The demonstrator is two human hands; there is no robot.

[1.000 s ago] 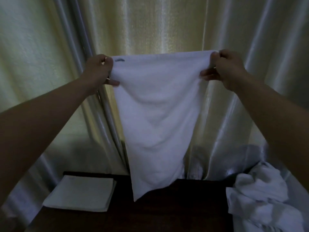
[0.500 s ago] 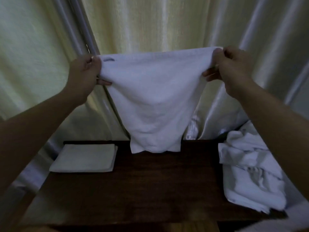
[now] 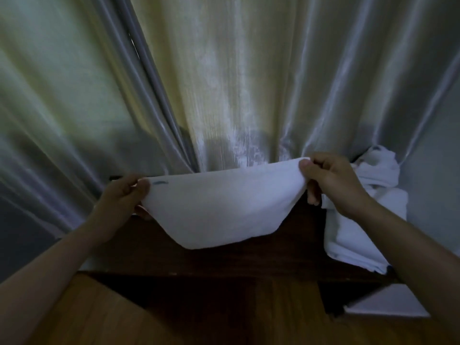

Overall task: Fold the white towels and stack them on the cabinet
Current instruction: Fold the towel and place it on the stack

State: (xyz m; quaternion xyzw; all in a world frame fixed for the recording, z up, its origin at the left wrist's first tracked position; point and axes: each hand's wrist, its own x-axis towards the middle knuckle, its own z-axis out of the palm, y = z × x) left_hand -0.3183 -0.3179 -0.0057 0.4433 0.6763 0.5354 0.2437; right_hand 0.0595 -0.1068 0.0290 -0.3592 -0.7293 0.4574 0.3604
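Note:
A white towel [image 3: 219, 207] is stretched between my two hands just above the dark wooden cabinet top [image 3: 293, 250]. My left hand [image 3: 124, 197] pinches its left top corner, near a small dark mark. My right hand [image 3: 333, 183] pinches the right top corner. The towel's lower edge sags onto the cabinet top. A heap of loose white towels [image 3: 358, 220] lies at the cabinet's right end, behind my right wrist. The folded towel seen earlier at the left is hidden behind my left hand and arm.
Shiny pale curtains [image 3: 224, 83] hang right behind the cabinet. Wooden floor [image 3: 174, 314] shows below the cabinet's front edge. A pale flat surface [image 3: 383, 305] sits low at the right, beside the cabinet.
Both hands have come down with the towel from chest height to just above the cabinet top. The towel's hanging lower part now rests on the wood.

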